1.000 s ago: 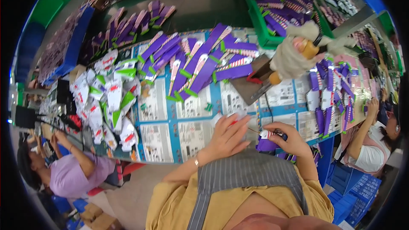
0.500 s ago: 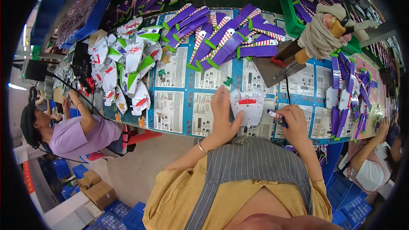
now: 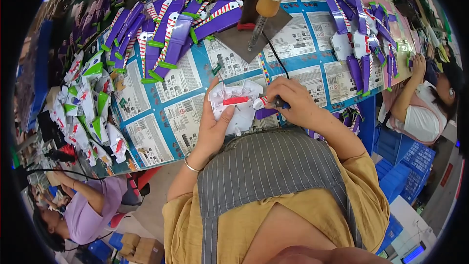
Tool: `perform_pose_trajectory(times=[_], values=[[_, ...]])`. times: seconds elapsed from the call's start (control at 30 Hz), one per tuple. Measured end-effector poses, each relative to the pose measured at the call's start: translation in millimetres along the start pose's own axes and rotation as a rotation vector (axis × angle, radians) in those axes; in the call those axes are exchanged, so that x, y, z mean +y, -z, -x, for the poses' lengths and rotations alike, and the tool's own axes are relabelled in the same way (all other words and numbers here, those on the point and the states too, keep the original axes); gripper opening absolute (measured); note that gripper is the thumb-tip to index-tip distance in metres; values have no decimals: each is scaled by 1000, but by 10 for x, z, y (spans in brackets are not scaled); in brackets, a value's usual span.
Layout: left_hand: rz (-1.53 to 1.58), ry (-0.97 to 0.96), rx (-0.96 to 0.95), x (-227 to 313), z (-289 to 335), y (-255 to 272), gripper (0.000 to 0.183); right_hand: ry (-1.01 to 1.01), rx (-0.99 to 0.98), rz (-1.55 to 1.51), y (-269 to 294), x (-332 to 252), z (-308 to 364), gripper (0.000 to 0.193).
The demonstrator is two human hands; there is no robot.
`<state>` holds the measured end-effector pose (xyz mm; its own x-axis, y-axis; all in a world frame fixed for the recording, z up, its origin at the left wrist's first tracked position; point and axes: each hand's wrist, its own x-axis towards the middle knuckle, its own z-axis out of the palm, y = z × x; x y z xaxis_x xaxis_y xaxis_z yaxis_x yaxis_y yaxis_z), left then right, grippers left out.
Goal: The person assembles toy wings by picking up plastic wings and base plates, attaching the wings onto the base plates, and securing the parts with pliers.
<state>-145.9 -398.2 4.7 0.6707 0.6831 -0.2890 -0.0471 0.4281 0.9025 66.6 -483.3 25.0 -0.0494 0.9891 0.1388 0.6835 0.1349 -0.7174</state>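
Observation:
In my left hand (image 3: 213, 126) is a white plastic toy shell (image 3: 239, 117) with a red part across its middle. The thumb lies on its face and the fingers go behind its left side. A small green circuit board (image 3: 216, 69) sits just beyond the fingertips, with a thin wire toward the shell. My right hand (image 3: 296, 101) is closed on a purple toy wing (image 3: 265, 113), whose red-and-white striped end (image 3: 260, 102) meets the shell's right side. A dark piece (image 3: 280, 101) also shows between the right fingers; its kind is unclear.
Purple wings (image 3: 166, 34) lie heaped beyond my hands, white-and-green shells (image 3: 93, 107) at left. A yellow-handled soldering iron (image 3: 266, 10) hangs over a dark plate (image 3: 273, 24), its cord near my right hand. Winged shells (image 3: 359, 44) lie at right. Co-workers sit on both sides.
My view has turned and shifted. My right hand has come up to the shell, bringing the striped wing end against its right side. The left hand now grips the shell's side.

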Motion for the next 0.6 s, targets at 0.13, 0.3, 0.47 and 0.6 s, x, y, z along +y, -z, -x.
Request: perform_pose_trajectory(times=[0.13, 0.3, 0.47, 0.6], values=[[23, 38, -4, -6, 16, 13, 63, -252, -3, -262, -110, 8, 68, 27], [-8, -17, 8, 29, 16, -7, 65, -252, -72, -200, -98, -58, -1, 32], [-24, -44, 39, -30, -20, 14, 63, -138, -230, 19, -22, -81, -39, 43], [107, 51, 108, 80, -36, -19, 61, -170, -242, 165, -7, -176, -67, 44]])
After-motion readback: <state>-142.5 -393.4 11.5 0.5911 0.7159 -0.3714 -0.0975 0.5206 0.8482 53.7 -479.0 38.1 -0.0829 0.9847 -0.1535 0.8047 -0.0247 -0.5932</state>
